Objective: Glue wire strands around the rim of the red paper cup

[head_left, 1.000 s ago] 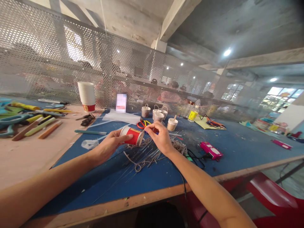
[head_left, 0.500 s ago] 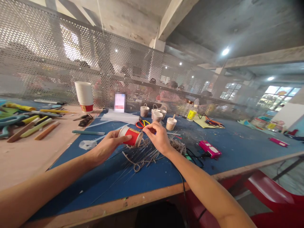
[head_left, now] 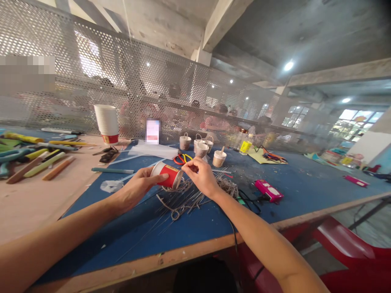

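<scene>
My left hand (head_left: 143, 184) is wrapped round a red and white paper cup (head_left: 172, 176), which is tipped on its side above the table. Beside the cup's right end is my right hand (head_left: 202, 176), thumb and fingers pinched together; whatever they hold is too small to make out. Below the hands lies a loose bundle of grey-beige cord and thin wires (head_left: 186, 203). Scissors with red and yellow handles (head_left: 182, 158) rest just behind the cup. Farther back stand several small cups with looped handles (head_left: 185, 142), and a paper cup with a stick in it (head_left: 219, 158).
A tall stack of paper cups (head_left: 106, 120) stands at back left, by a lit phone (head_left: 152, 131). Tools and coloured sticks (head_left: 58, 169) lie on the left. To the right are a pink box with a black cable (head_left: 269, 191) and a yellow-labelled bottle (head_left: 245, 147).
The view has shifted very slightly. Both hands keep nearly the same pose at the cup; the right fingertips have moved a little against its end.
</scene>
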{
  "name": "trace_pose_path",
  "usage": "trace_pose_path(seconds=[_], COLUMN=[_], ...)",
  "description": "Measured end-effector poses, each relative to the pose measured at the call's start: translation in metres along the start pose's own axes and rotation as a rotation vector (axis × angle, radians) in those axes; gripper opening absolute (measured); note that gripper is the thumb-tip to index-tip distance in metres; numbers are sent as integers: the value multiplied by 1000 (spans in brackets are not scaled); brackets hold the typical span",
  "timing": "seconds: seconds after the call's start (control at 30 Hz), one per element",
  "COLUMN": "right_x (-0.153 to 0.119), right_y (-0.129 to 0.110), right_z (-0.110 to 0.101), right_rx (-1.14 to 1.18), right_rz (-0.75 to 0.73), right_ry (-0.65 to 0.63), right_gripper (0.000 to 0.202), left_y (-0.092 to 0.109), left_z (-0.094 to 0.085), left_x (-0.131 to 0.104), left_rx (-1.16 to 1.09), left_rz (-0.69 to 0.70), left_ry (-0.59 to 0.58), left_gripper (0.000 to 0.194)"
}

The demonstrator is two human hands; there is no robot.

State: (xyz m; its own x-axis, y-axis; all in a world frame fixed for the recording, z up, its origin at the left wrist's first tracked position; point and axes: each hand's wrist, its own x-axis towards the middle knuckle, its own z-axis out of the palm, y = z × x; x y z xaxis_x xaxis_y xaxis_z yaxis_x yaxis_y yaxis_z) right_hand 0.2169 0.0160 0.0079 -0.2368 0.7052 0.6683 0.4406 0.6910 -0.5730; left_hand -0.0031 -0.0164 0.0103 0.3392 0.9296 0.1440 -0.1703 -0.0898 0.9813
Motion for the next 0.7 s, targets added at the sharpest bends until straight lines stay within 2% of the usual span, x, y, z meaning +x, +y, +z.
trace_pose_path(seconds=[0.2, 0.43, 0.7], right_x=[1, -1, -5], right_y=[2, 2, -6], right_z=[-1, -7, -6], right_rx=[0, 81, 79], right_rz=[26, 49, 17], right_ry=[-11, -21, -44], right_gripper=[19, 27, 20], left_y=[-2, -7, -12], left_z=[-1, -6, -14], left_x=[2, 5, 10], left_rx=[15, 28, 41], left_rz=[14, 27, 68], left_ry=[0, 53, 93], left_gripper=[28, 31, 36])
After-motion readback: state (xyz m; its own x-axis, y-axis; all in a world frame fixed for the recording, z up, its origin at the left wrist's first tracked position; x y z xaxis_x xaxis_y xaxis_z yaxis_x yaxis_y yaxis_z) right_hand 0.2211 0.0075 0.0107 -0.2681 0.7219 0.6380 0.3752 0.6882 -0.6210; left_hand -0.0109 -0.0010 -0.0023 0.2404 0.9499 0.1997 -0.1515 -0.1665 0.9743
